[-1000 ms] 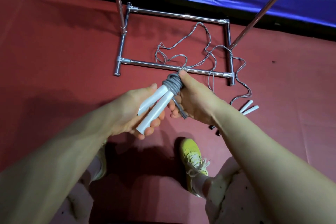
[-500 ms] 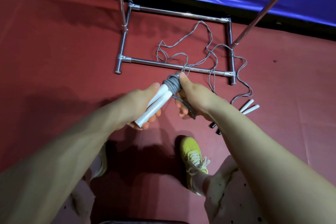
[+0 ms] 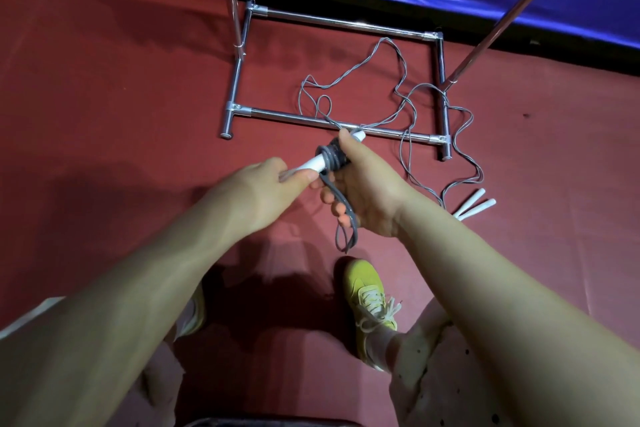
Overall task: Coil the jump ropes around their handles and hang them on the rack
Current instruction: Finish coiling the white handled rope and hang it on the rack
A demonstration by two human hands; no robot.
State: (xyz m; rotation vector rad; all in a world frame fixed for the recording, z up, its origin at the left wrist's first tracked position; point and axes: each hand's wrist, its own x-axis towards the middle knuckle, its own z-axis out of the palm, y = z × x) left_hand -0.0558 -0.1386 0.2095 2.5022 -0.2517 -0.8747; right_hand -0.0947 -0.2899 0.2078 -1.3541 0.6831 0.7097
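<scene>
Right hand (image 3: 367,191) grips grey rope coil (image 3: 333,158); left hand (image 3: 268,189) pinches white plastic handles (image 3: 313,163). Recommend keeping the trailing grey loop (image 3: 346,229) taut.

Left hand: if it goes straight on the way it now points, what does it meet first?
The left hand points toward the right hand, gripping the white handles. Going on, it would probably first meet the coiled grey rope wound on them, right beside that hand.

Both forearms (image 3: 485,288) are bare, no sleeves showing. A yellow-green shoe (image 3: 369,298) with pale laces is on the right foot, above a pale sock. Pale trousers (image 3: 446,378) carry small dark dots.
</scene>
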